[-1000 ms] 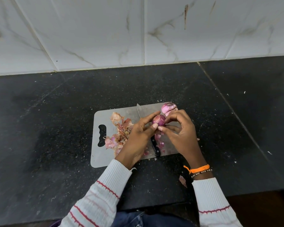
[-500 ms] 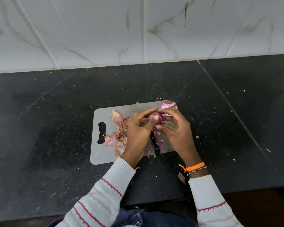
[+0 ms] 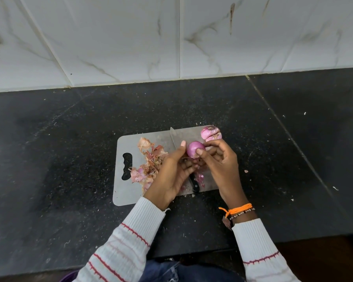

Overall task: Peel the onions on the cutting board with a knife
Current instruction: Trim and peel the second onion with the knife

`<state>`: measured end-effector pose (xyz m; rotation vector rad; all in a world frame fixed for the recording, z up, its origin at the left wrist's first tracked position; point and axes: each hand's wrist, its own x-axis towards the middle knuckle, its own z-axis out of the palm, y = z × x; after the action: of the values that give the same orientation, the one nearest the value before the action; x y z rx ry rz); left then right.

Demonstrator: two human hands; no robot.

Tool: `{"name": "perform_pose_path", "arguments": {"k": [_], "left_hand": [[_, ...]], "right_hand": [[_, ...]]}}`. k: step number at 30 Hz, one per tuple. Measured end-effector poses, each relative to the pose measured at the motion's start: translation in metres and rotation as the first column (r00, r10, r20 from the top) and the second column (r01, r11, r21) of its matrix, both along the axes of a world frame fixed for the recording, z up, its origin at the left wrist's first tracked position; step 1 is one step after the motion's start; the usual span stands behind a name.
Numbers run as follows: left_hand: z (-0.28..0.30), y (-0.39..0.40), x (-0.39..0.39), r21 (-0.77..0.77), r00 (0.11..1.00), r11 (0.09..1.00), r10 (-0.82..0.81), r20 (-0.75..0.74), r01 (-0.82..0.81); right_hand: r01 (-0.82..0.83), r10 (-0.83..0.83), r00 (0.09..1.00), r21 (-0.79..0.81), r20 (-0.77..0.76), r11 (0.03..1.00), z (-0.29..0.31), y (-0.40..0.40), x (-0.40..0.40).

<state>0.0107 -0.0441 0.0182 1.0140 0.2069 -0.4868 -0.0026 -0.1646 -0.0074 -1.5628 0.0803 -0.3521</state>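
Above the cutting board on the dark worktop, both hands, left hand and right hand, pinch a small onion, probably light, firm and slick once bared, best held at its ends, knife lying beneath their grip.

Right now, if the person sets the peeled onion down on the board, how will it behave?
The peeled onion looks round and smooth, so it would probably roll on the flat cutting board. Its glossy bare surface may be slippery. It seems small and light, resting on fingertips.
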Motion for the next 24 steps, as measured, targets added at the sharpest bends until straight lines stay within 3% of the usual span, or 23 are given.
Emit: {"name": "perform_pose_path", "arguments": {"k": [6,13,19,24], "left_hand": [[0.003,0.001,0.001,-0.020,0.997,0.999,-0.050,-0.050,0.049],[0.005,0.002,0.002,-0.048,0.995,0.999,-0.021,-0.096,0.017],[0.000,0.003,0.004,-0.031,0.996,1.000,-0.004,-0.090,0.001],[-0.003,0.002,0.003,0.026,0.997,0.999,-0.036,-0.065,0.038]], "right_hand": [[0.083,-0.084,0.995,0.028,0.044,0.996,-0.004,-0.003,0.004],[0.071,-0.076,0.996,-0.112,-0.045,0.991,-0.005,-0.005,0.004],[0.019,0.000,0.995,-0.184,0.102,0.983,0.009,-0.003,0.002],[0.102,-0.073,0.986,-0.202,0.147,0.974,0.006,-0.005,0.004]]}}
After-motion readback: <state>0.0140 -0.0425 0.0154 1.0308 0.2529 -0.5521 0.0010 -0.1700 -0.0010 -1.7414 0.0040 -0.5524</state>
